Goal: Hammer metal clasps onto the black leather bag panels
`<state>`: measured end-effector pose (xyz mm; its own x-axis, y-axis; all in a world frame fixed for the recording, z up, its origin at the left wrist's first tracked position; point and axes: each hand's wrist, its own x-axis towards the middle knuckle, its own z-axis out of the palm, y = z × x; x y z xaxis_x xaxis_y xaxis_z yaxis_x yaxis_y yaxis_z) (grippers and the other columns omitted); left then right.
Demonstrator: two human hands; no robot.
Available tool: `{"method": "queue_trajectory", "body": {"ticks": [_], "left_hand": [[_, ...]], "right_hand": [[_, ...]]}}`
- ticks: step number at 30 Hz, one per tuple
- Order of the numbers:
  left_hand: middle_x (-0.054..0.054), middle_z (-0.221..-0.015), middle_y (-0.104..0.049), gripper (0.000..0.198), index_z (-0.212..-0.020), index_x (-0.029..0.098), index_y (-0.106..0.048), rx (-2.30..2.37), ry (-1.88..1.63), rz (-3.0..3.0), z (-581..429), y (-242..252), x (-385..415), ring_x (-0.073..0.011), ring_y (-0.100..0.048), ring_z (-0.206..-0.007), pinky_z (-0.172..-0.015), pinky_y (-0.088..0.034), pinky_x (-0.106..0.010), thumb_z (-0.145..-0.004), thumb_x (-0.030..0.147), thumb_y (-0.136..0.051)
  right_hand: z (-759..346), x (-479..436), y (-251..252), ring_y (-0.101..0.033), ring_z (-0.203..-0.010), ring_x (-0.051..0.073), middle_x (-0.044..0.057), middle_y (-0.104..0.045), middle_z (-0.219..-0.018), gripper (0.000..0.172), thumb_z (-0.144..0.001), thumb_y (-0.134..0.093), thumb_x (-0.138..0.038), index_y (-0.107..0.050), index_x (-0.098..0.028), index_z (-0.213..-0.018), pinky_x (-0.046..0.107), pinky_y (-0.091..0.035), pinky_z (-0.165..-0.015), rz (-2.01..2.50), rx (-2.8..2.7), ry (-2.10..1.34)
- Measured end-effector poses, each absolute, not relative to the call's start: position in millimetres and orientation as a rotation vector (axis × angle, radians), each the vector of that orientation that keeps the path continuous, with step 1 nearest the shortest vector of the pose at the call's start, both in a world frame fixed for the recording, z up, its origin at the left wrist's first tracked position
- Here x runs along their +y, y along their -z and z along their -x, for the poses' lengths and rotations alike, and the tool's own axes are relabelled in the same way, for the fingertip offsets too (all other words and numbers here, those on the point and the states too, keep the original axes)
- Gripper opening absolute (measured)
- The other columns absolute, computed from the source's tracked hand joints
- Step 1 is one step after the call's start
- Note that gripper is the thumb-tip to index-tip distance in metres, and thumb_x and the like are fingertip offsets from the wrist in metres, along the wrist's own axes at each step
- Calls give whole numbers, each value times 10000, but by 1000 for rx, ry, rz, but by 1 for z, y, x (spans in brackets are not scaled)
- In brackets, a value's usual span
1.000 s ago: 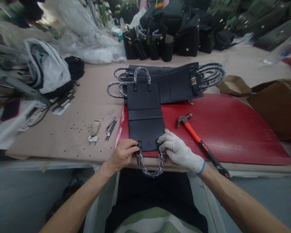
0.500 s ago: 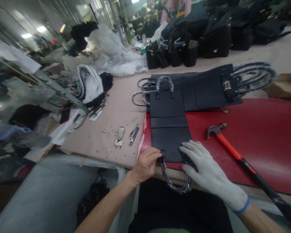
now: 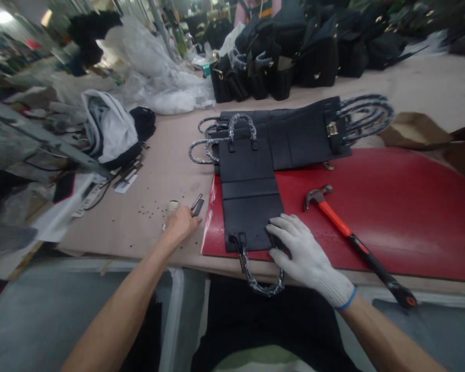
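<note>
A black bag panel (image 3: 248, 175) lies on the red board, with plastic-wrapped handles at its far and near ends. The near handle (image 3: 269, 289) hangs past the table's front edge. My gloved right hand (image 3: 298, 253) rests on the panel's near right corner by that handle's base, fingers stretched and thumb apart. On the left, my bare left hand (image 3: 182, 222) is down on the table with curled fingers at a slim dark tool (image 3: 198, 207). A metal rod (image 3: 196, 200) lies beside that tool. A light-handled tool (image 3: 173, 205) is mostly covered by the hand.
A hammer (image 3: 333, 217) with an orange and black handle lies on the red board (image 3: 403, 206). More black panels (image 3: 302, 134) with wrapped handles are stacked behind. Black bags (image 3: 318, 57) line the back. Clear plastic (image 3: 155, 88) and a grey-white cloth (image 3: 112, 129) lie at left.
My left hand has left the near handle's left base and moved left to the small tools. The right hand stays on the panel. The whole view has shifted.
</note>
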<state>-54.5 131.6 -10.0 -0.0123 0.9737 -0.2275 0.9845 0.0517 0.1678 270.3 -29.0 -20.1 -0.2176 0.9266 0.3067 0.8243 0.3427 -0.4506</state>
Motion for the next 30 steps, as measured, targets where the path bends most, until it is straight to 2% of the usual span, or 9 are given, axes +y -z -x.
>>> {"method": "queue_trajectory", "body": {"ticks": [3, 5, 8, 10, 13, 17, 23, 30], "left_hand": [[-103, -615, -649, 191, -610, 186, -672, 2064, 91, -1932, 51, 7, 139, -320, -701, -749, -698, -520, -373, -748, 300, -736], [-75, -540, -615, 191, -583, 187, -661, 1996, 51, -1848, 57, 5, 140, -272, -660, -638, -616, -493, -334, -724, 292, -733], [-34, -511, -607, 227, -629, 173, -650, 1809, -236, -1590, 69, 3, 132, -188, -582, -505, -504, -442, -265, -702, 368, -740], [-21, -551, -634, 320, -692, 159, -637, 1657, -512, -1398, 72, 2, 121, -158, -580, -490, -486, -457, -241, -644, 433, -795], [-23, -667, -693, 482, -800, 137, -632, 1418, -823, -1188, 60, 0, 102, -145, -635, -552, -540, -537, -242, -562, 459, -899], [-10, -764, -725, 562, -973, 153, -629, 1144, -1001, -1033, 19, 3, 77, -156, -701, -644, -645, -618, -283, -598, 428, -944], [-63, -911, -776, 383, -964, 169, -629, 998, -1000, -1239, -30, 15, 51, -215, -773, -842, -826, -654, -365, -753, 384, -866], [-72, -979, -794, 194, -988, 171, -670, 1009, -1016, -1443, -37, 28, 36, -207, -781, -922, -901, -648, -350, -855, 281, -757]], "right_hand": [[-269, -30, 18, -513, -1375, 374, 151, -631, -1409, 472, -808, -697, -213, -684, -163, -1277, 625, -361, -1214, 1538, -2087, -262], [-268, -31, 18, -512, -1373, 371, 153, -631, -1409, 474, -809, -696, -209, -682, -157, -1280, 624, -362, -1213, 1544, -2085, -261], [-268, -31, 19, -520, -1364, 365, 143, -637, -1400, 480, -801, -710, -211, -684, -165, -1278, 617, -351, -1221, 1544, -2070, -274], [-268, -32, 20, -520, -1367, 360, 132, -639, -1396, 486, -797, -719, -212, -683, -177, -1280, 611, -343, -1227, 1537, -2052, -288], [-269, -32, 21, -513, -1378, 358, 122, -635, -1402, 485, -803, -719, -218, -678, -200, -1286, 616, -341, -1225, 1526, -2031, -303], [-269, -32, 21, -506, -1386, 360, 125, -635, -1406, 475, -814, -718, -226, -676, -195, -1287, 617, -336, -1228, 1534, -2030, -310], [-268, -32, 21, -504, -1387, 361, 117, -632, -1410, 480, -818, -718, -225, -669, -212, -1296, 622, -340, -1223, 1534, -2023, -323], [-268, -32, 17, -501, -1388, 362, 124, -638, -1400, 475, -826, -722, -228, -668, -187, -1296, 602, -331, -1235, 1540, -2024, -336]]}}
